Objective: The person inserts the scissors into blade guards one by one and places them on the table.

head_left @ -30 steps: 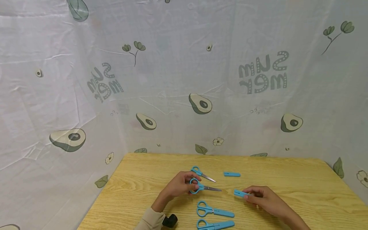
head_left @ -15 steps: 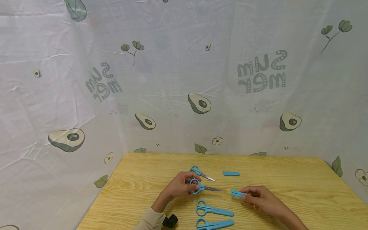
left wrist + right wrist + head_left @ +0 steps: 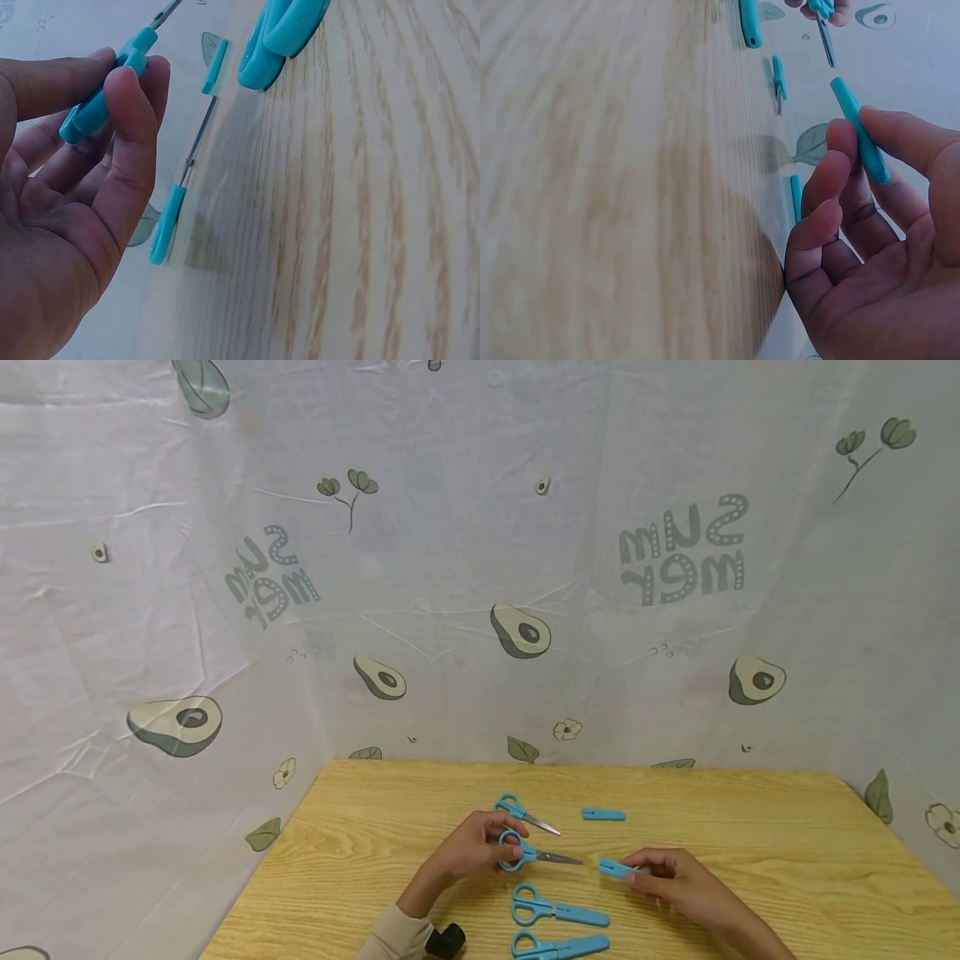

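My left hand pinches the blue handles of a pair of scissors, held above the table with the bare metal blades pointing right. In the left wrist view, thumb and fingers close on those handles. My right hand pinches a blue scissor cover between thumb and fingertips. The cover's slotted end faces the blade tips, a small gap apart. The right wrist view shows the same cover tilted, just short of the blades.
Behind the left hand lies another uncovered pair of scissors, with a loose blue cover to its right. Two covered pairs of scissors, one nearer and one farther, lie in front on the wooden table. A patterned curtain hangs behind.
My right hand has brought the cover leftward, closer to the blade tips. The left hand and its scissors have shifted slightly right and toward the near edge.
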`<state>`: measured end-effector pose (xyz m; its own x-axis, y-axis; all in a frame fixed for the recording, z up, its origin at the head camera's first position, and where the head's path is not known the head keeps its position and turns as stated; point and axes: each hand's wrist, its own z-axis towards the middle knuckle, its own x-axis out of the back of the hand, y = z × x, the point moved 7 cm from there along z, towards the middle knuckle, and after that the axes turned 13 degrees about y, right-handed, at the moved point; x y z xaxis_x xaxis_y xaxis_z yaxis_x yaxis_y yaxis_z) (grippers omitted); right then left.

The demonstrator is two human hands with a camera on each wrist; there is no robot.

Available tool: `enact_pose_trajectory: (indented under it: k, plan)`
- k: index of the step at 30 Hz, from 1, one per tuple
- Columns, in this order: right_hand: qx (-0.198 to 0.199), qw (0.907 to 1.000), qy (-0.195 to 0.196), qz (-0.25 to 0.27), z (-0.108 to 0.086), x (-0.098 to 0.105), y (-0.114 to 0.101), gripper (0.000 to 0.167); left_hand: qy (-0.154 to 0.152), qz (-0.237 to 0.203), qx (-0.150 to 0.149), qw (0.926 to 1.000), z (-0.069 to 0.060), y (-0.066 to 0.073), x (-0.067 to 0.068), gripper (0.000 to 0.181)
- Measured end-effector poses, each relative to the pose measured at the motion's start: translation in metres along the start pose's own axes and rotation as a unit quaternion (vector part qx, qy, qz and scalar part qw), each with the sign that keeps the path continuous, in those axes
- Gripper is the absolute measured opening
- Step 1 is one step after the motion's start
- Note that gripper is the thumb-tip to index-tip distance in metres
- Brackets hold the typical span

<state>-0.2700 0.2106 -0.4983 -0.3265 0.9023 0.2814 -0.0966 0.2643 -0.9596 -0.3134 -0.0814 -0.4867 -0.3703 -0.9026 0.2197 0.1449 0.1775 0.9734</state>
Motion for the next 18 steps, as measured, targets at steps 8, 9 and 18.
enact_pose_trajectory:
  k: [8,9,18]
  plan:
    - [0.008,0.9998,-0.008,0.016,0.0001,-0.0053,-0.0005,0.038,-0.002,-0.018,0.013,0.9997,-0.0013,-0.0023,-0.0048,0.027]
    - [0.006,0.9998,-0.007,0.016,0.0001,-0.0055,-0.0004,0.038,-0.003,-0.021,0.014,0.9997,-0.0013,-0.0019,-0.0054,0.027]
    - [0.02,0.9994,-0.018,0.024,0.0013,-0.0071,-0.0017,0.039,-0.006,-0.023,0.014,0.9996,-0.0009,0.0024,-0.0094,0.029]
